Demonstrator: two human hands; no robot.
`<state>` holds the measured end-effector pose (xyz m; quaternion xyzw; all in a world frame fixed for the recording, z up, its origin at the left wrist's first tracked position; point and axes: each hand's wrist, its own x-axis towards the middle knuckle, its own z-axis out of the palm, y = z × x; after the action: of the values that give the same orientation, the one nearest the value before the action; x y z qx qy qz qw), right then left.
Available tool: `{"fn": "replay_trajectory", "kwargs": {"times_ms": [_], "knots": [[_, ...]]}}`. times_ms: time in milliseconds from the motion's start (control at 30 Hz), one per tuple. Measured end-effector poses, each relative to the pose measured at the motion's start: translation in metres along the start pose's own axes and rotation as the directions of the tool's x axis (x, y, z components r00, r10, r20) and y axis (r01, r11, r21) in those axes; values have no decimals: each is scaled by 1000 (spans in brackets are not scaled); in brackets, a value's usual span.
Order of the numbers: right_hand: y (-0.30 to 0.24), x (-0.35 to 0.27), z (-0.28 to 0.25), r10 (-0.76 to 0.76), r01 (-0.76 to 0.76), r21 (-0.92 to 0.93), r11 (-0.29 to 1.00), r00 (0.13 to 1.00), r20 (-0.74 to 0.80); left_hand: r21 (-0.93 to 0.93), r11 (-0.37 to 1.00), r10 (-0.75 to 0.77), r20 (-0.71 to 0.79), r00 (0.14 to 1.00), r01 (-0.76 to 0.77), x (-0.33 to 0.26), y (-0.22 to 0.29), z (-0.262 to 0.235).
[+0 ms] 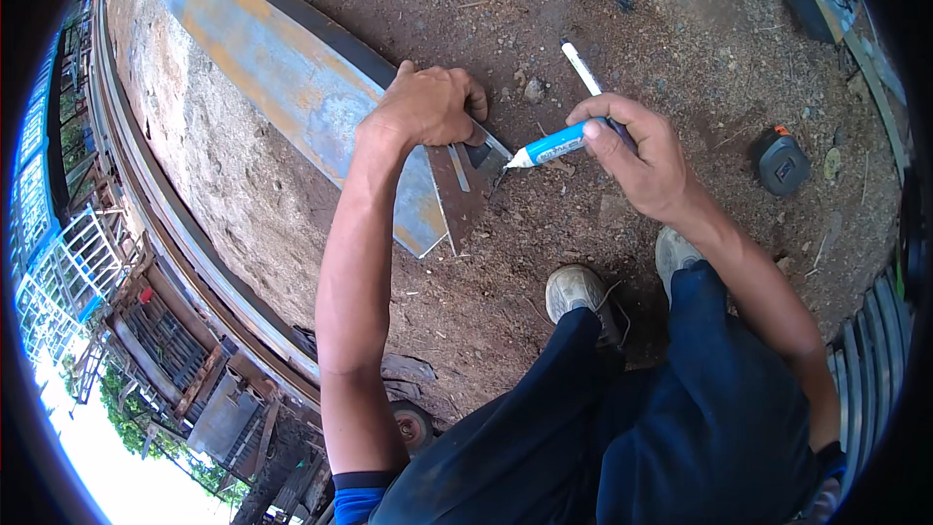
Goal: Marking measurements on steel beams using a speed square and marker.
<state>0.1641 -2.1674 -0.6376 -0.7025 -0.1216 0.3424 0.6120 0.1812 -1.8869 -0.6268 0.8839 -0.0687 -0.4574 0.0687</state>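
Observation:
A long rust-stained steel beam lies slantwise on the ground, its cut end nearest me. My left hand bends over its far edge near that end, fingers curled onto a small flat metal piece, perhaps a square. The fingers hide part of it. Between the thumb and fingers of my right hand is a blue paint marker, its white tip pointing left at or close to the metal piece. Beyond that hand shows a white pen-like stick with a dark end; I cannot tell whether the hand holds it.
A dark tape measure with an orange button sits on the dirt to the right. My shoes stand close to the beam's end. Long metal rails curve along the left, beside scrap metal and a white frame. Corrugated sheet stands at lower right.

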Motion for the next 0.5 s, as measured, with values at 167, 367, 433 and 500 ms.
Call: {"fn": "replay_trajectory", "kwargs": {"times_ms": [167,367,433,500], "knots": [[3,4,0,-67,68,-21,997,995,69,-20,1000,-21,70,997,23,-5,6,-7],[9,15,1,-6,5,65,998,1000,11,2,1000,17,90,996,-18,-2,4,-4],[7,17,8,46,-48,222,974,999,14,6,1000,9,95,995,-10,-3,4,-5],[0,17,13,195,-210,552,807,977,86,10,1000,6,98,995,-7,-3,6,-6]]}}
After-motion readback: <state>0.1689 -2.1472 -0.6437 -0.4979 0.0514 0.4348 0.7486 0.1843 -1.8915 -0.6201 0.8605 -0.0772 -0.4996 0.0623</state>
